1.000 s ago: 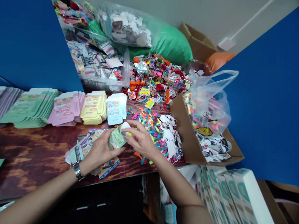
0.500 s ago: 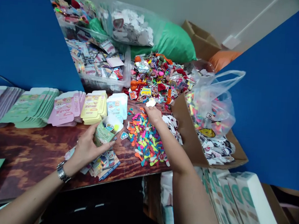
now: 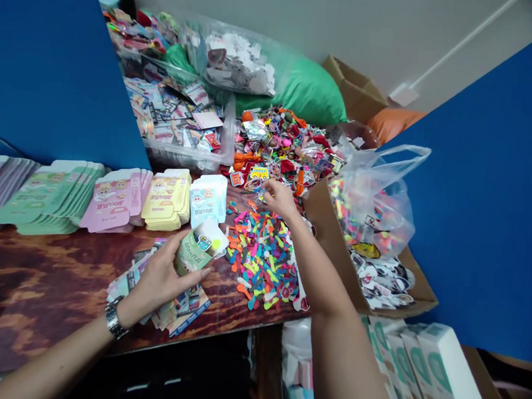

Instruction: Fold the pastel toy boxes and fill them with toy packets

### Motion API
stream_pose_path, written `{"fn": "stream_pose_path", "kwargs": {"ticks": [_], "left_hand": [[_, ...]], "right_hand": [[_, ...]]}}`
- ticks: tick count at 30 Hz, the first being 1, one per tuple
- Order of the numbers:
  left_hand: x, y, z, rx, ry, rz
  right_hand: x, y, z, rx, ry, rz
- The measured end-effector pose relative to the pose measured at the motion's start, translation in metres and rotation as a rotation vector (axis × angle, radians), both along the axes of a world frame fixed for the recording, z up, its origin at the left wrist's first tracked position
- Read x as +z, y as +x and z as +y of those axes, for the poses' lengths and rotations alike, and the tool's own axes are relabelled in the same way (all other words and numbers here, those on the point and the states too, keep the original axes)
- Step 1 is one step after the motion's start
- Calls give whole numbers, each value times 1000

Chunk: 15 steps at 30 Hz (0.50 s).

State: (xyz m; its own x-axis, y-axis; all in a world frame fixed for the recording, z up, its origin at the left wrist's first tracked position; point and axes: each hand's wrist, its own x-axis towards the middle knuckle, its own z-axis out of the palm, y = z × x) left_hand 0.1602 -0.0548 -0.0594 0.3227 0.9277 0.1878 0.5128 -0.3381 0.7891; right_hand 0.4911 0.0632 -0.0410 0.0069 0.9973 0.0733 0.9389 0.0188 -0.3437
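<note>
My left hand [image 3: 163,277] is wrapped round a small green paper box [image 3: 191,256], tilted, with its top flap open. Inside the box, a sticker [image 3: 204,242] and a bit of yellow show. Beneath that hand lies a loose pile of printed cards [image 3: 190,303]. My right hand [image 3: 280,199] has its fingertips pinched together at the front of a heap of small trinkets [image 3: 292,143]; whatever is between them is too small to name. Just below it spreads a pile of colourful balloons [image 3: 264,254].
Stacks of flat boxes in green [image 3: 48,190], pink [image 3: 111,198], yellow [image 3: 168,196] and blue [image 3: 208,196] line the table's left side. Behind stands a clear bin of cards [image 3: 227,136]. To the right are a cardboard carton [image 3: 335,253] and a clear plastic bag [image 3: 384,202].
The white piece at my right fingertips no longer shows, and those fingers are now more curled. My left hand still holds the green box, slightly further right. The view has shifted a little.
</note>
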Motion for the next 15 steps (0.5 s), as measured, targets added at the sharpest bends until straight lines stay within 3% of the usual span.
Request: {"fn": "stream_pose_path", "kwargs": {"ticks": [5,8,11,15], "left_hand": [[-4,5,-8,-18,11,-4],[-8,3,-11,8,8,-3],[-9,0,-11,8,-11,-13],[-9,-2,-9,2,-17,-14]], "right_hand": [[-11,-21,44,-13,-70,-165],[-12,-25,54,-25,-107,-227],[-2,-21,49,-36,-94,-243],[31,-9,32,-35,-41,-193]]}}
